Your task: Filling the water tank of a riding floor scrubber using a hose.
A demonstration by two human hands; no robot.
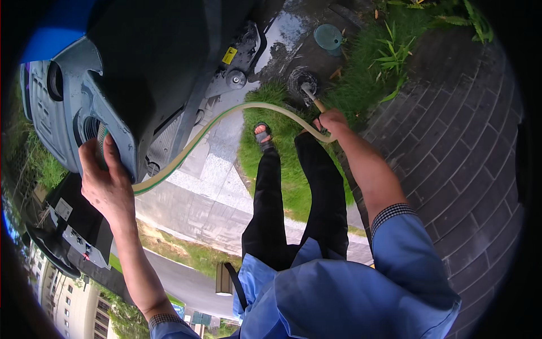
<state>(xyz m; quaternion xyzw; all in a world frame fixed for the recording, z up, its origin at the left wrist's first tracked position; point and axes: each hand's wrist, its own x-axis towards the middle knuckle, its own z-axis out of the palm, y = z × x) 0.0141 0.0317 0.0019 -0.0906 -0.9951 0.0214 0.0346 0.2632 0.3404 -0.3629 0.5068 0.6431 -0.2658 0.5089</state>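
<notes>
My left hand grips one end of a cream hose with a green stripe, at a threaded round opening in a grey plastic part of a vehicle or machine. From there the hose arches across to my right hand, which is closed around its other end. A pale tip extends from that end over a round, wet hole in the ground, where water appears stirred up. Whether the tip touches the water cannot be told. Part of the hose is hidden behind my left hand.
A green round cover lies beyond the hole. Grass surrounds my sandalled feet, with dark paving to the right. The machine's dark body stands at left, with a steering wheel and a small wheel low down.
</notes>
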